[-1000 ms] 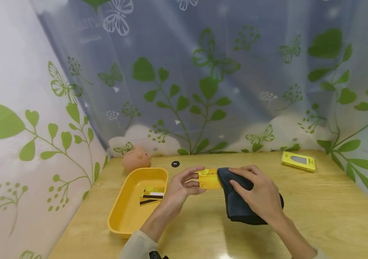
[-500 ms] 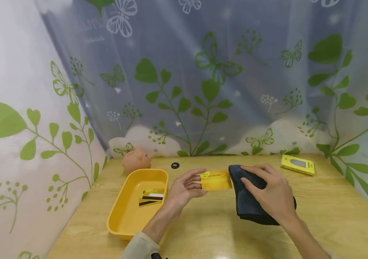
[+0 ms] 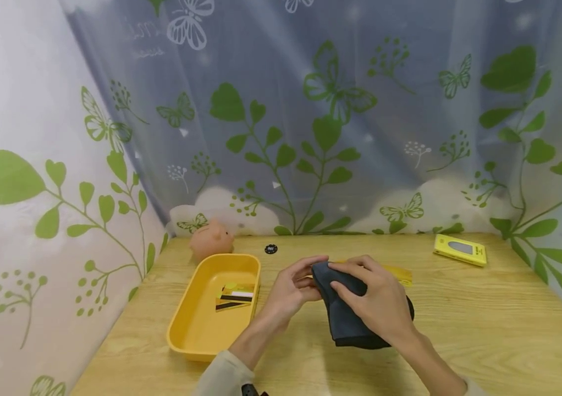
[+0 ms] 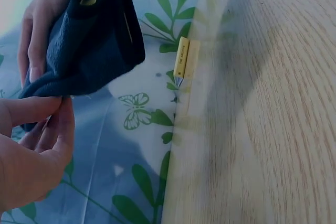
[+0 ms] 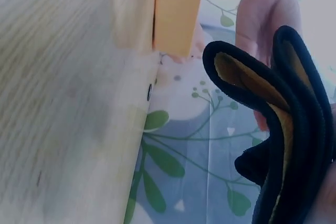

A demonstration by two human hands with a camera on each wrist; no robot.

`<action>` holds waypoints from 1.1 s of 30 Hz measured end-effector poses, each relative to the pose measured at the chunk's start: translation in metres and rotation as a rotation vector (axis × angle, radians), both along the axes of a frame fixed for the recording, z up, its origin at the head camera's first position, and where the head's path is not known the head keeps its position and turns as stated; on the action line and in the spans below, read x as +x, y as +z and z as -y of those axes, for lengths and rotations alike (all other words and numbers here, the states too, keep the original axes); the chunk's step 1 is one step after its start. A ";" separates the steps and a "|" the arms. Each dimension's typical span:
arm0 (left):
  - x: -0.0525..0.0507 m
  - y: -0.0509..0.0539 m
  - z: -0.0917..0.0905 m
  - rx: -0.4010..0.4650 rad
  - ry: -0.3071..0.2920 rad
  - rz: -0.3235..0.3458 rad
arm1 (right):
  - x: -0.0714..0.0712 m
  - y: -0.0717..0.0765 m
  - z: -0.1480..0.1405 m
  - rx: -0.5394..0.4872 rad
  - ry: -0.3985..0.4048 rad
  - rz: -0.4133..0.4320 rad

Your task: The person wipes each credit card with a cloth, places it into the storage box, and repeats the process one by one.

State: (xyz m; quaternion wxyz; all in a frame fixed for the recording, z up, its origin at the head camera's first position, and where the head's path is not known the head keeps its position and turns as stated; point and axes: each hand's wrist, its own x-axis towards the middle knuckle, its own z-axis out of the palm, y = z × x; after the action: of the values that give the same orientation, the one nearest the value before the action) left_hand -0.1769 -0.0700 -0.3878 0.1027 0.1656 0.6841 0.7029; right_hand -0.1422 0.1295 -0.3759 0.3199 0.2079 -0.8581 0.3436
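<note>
A dark blue cloth pouch [image 3: 345, 322], folded over, is held between both hands above the table. My right hand [image 3: 385, 302] grips it from the right, thumb and fingers across its front. At its left edge my left hand [image 3: 286, 291] pinches the cloth; the left wrist view shows thumb and finger meeting on the pouch edge [image 4: 79, 51]. The right wrist view shows tan lining [image 5: 236, 74] inside the folds. Part of a yellow card [image 3: 402, 275] shows behind my right hand; what supports it is hidden.
A yellow tray [image 3: 197, 330] at left holds several yellow cards [image 3: 235, 297]. Behind it sits a piggy bank [image 3: 211, 241]. A black chip [image 3: 271, 249] lies near the back edge, and a yellow box [image 3: 460, 249] at back right. A patterned curtain [image 3: 261, 99] hangs behind the table.
The yellow card stretched from my left fingers towards the pouch; it now shows behind my right hand. My right hand moved right with the pouch, then back left, where my left hand took its edge.
</note>
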 end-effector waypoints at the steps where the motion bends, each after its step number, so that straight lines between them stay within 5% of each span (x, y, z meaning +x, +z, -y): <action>1: 0.000 0.000 0.000 -0.003 0.003 -0.004 | -0.001 0.000 0.002 0.005 0.000 -0.002; 13: 0.002 0.000 0.005 0.005 0.029 0.012 | -0.004 -0.005 -0.001 0.030 -0.039 -0.011; 22: 0.001 -0.005 0.011 0.020 0.060 0.042 | -0.004 -0.007 -0.028 0.058 -0.088 0.004; 33: -0.001 -0.002 0.010 0.034 0.029 0.053 | -0.005 -0.014 -0.073 0.086 -0.216 -0.007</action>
State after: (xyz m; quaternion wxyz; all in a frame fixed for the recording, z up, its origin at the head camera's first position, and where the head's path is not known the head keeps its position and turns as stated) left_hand -0.1781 -0.0803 -0.3900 0.1079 0.1387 0.6716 0.7198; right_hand -0.1471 0.2025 -0.3901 0.3488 0.1290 -0.8884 0.2693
